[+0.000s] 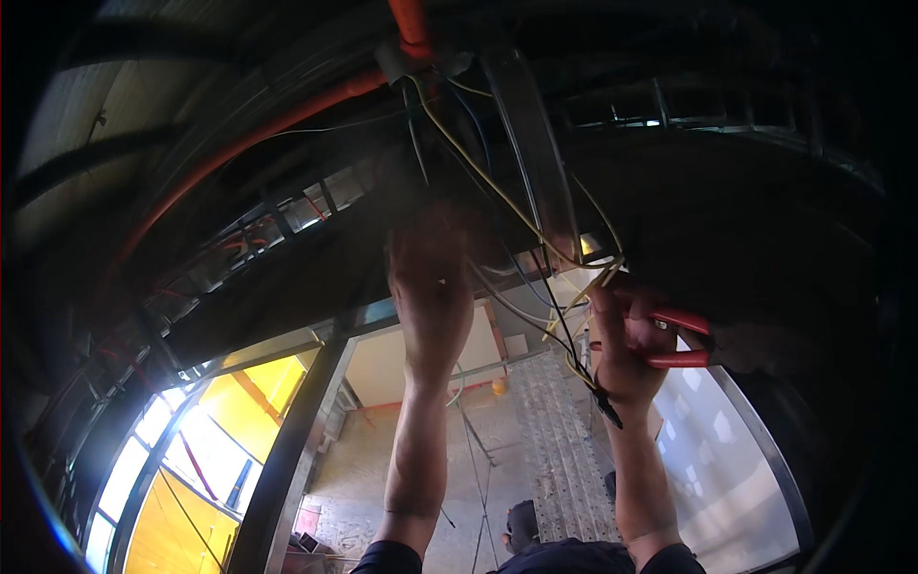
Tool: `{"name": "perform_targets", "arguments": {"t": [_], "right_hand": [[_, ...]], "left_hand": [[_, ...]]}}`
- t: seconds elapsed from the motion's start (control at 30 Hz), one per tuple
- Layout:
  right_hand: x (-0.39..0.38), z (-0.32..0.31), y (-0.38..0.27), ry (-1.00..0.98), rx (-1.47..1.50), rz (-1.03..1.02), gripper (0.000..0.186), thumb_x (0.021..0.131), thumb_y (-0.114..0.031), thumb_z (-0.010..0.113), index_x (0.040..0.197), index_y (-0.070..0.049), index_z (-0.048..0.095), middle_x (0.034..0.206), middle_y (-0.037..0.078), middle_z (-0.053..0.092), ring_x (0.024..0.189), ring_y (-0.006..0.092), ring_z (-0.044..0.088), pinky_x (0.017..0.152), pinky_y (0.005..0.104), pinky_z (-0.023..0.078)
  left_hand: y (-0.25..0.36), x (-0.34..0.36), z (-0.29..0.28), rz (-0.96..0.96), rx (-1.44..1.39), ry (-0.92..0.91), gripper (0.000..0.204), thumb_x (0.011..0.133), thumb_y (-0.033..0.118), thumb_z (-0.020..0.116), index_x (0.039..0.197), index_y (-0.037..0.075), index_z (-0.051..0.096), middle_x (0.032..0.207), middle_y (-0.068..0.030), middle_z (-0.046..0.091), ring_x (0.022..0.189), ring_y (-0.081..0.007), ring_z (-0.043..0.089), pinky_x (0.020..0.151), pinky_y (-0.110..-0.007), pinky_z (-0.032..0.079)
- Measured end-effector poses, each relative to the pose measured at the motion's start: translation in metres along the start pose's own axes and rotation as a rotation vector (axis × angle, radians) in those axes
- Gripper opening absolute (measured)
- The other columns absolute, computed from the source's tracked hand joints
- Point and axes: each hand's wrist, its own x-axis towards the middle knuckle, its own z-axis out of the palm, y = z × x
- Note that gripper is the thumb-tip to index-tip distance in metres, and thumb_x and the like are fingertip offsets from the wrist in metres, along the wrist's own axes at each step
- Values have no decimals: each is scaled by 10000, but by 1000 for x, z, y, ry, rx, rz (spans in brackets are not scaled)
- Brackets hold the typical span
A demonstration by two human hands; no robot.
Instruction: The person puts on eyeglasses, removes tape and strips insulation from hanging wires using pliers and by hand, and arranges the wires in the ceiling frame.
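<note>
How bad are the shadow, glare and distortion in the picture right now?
Head view throughout: left hand dark and hazy, its far end lost in shadow; right hand and red-handled tool clearer; lower-left window glaring white; orange pipe bowed, likely partly fisheye distortion.

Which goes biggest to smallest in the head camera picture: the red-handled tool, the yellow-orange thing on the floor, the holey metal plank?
1. holey metal plank
2. red-handled tool, partly hidden by fingers
3. yellow-orange thing

The tool is closer, so real sizes may differ.
</note>
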Motion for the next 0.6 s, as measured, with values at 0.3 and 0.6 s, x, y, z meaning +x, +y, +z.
{"name": "perform_targets", "arguments": {"t": [0.3,0.6], "right_hand": [[-5,7,-17,-22,7,194,208,907,54,680,905,-54,503,1007,82,652,919,118,620,796,263,504],[2,6,-5,-54,211,22,178,936,65,632,956,-38,489,1022,79,635,937,134,618,836,280,503]], "left_hand": [[-52,23,-1,-239,-154,-83,274,967,120,613,1204,-13,648,835,-44,700,713,-89,643,659,-240,514],[-37,25,-15,-497,-444,-103,154,977,128,581,1079,26,634,769,-12,604,578,-90,550,528,-241,407]]}}
